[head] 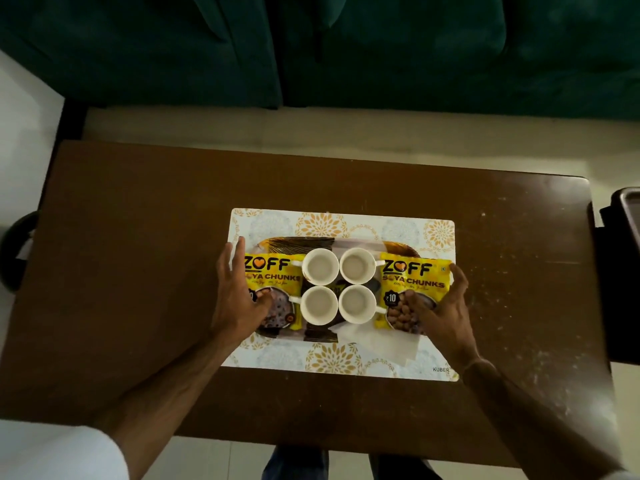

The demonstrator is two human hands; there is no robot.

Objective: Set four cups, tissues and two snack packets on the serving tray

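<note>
1. Left hand (pixel 239 299) is laid flat, fingers spread, on left snack packet (pixel 273 292); right hand (pixel 440 306) likewise on right snack packet (pixel 412 292).
2. Four cups (pixel 338 285) are set betw. packets, on serving tray (pixel 298 242).
3. Tissues (pixel 377 341) overhang tray's near edge, nearer right hand.

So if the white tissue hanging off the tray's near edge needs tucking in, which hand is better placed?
The right hand, probably. It rests on the right yellow snack packet, just beside the white tissue spilling over the dark serving tray. The left hand sits beyond the four white cups.
</note>
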